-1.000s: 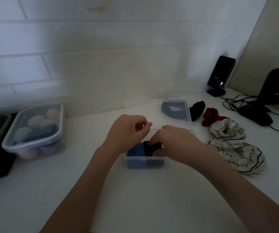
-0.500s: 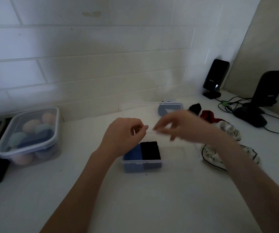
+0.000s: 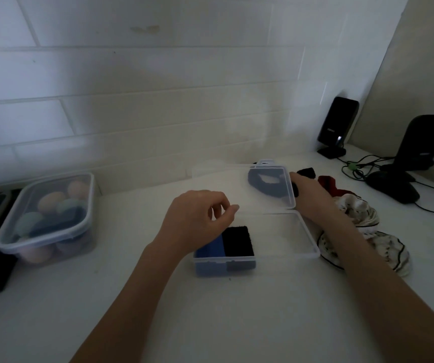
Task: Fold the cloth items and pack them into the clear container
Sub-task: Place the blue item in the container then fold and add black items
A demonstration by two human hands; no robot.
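right hand (image 3: 307, 195) fingertips hidden behind clear container (image 3: 302, 233) lid

A white counter (image 3: 237, 310) is seen against a tiled wall. On it are set a clear container (image 3: 286, 247), a lidded tub (image 3: 45, 221) to the left, loose cloth items (image 3: 362, 231) to the right, and two black stands (image 3: 336, 129) with cables (image 3: 362, 166).
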